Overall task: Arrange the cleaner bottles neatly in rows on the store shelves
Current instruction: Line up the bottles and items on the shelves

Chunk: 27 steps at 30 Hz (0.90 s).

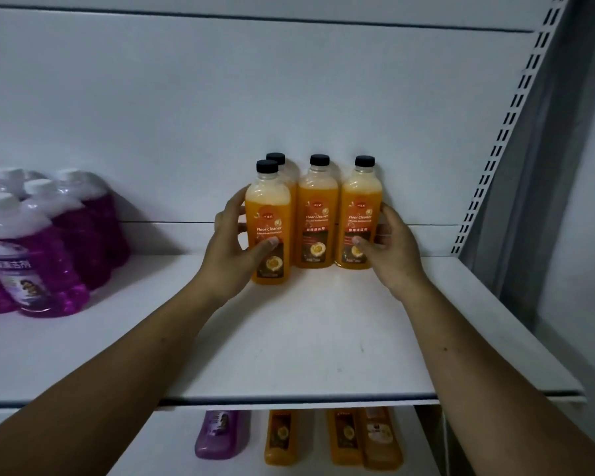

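Grasping the front orange bottle (268, 231) at the cluster's 9 o'clock, the left grip (232, 245) mirrors the right grip (390, 250), clasped round the end bottle (359, 218) at 3 o'clock. Four orange ones stand on the shelf (323, 338) (purple bottles (49, 242) grouped farther toward 9 o'clock). The lower bottles (279, 438) at 6 o'clock probably still need arranging.

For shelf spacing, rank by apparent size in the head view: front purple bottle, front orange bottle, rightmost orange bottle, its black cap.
Largest first:
front purple bottle (nearest camera)
front orange bottle, rightmost orange bottle: alike
its black cap
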Each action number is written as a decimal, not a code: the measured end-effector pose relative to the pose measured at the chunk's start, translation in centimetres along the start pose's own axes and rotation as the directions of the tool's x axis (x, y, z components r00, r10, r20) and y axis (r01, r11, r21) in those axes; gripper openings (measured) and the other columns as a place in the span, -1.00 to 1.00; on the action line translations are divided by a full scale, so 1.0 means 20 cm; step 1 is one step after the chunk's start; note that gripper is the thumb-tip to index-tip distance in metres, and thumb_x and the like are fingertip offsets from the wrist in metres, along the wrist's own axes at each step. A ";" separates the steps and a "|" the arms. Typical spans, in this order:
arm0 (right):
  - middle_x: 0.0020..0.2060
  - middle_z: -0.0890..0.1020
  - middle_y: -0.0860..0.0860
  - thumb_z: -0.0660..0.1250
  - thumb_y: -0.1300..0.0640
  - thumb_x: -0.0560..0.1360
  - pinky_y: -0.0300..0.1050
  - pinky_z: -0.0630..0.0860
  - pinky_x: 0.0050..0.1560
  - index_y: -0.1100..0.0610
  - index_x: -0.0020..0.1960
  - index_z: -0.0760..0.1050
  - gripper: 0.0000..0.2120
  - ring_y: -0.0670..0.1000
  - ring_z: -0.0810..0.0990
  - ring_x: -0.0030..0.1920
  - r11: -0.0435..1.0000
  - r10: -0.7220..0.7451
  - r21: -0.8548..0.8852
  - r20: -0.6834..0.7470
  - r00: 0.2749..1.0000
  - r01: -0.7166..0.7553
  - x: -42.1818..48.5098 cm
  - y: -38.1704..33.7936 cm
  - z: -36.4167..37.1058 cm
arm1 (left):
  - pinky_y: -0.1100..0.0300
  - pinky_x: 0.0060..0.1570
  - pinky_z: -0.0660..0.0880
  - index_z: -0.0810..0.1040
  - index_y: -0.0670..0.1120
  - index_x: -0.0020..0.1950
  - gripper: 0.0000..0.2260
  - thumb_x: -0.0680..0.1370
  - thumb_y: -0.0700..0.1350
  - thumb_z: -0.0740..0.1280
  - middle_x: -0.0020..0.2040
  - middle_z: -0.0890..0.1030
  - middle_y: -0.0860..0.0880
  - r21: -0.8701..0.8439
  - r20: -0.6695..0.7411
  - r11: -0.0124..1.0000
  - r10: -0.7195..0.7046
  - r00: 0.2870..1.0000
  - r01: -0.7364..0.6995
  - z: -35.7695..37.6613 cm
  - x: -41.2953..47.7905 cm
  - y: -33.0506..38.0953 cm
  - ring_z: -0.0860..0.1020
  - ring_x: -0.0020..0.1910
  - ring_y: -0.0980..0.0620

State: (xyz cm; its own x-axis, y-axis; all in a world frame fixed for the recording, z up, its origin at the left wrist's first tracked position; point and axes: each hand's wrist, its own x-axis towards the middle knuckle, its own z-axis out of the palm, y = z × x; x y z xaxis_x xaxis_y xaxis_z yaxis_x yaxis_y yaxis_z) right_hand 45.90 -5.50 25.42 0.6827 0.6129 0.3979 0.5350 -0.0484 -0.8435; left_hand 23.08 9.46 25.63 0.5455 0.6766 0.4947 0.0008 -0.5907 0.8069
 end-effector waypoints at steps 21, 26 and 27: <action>0.36 0.57 0.06 0.60 0.08 0.47 0.15 0.62 0.25 -0.04 0.53 0.29 -0.25 0.04 0.61 0.19 0.993 0.089 -0.081 0.060 0.994 -0.084 -0.02 0.04 0.01 | 0.46 -0.03 0.57 0.00 0.29 0.64 -0.05 0.54 -0.32 0.49 0.42 0.42 0.22 -0.009 0.101 0.998 -0.069 0.993 0.070 0.05 -0.02 -0.05 0.47 0.35 0.34; 0.38 0.52 0.08 0.60 0.02 0.45 0.05 0.58 0.24 -0.01 0.54 0.25 -0.22 0.11 0.58 0.28 0.989 0.098 -0.106 -0.025 0.995 -0.101 -0.06 0.01 -0.01 | 0.26 0.19 0.52 -0.05 0.22 0.67 -0.04 0.54 -0.27 0.51 0.52 0.36 0.11 0.012 0.101 0.997 -0.076 0.992 0.075 0.05 -0.04 -0.01 0.44 0.43 0.24; 0.38 0.51 0.07 0.59 0.00 0.46 0.03 0.58 0.22 -0.02 0.53 0.26 -0.24 0.11 0.56 0.31 0.989 0.068 -0.129 -0.077 0.995 -0.077 -0.07 -0.01 -0.03 | 0.16 0.29 0.45 -0.06 0.21 0.68 -0.04 0.54 -0.20 0.53 0.57 0.32 0.06 0.029 0.091 0.997 -0.080 0.993 0.078 0.04 -0.05 0.02 0.38 0.51 0.14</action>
State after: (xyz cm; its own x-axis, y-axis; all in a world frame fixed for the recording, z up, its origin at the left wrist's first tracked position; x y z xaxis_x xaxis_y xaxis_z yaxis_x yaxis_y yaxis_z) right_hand 45.09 -6.77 25.22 0.7537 0.5457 0.3662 0.5401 -0.1968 -0.8183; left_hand 23.15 8.32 25.20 0.6178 0.6788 0.3969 0.0679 -0.5489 0.8331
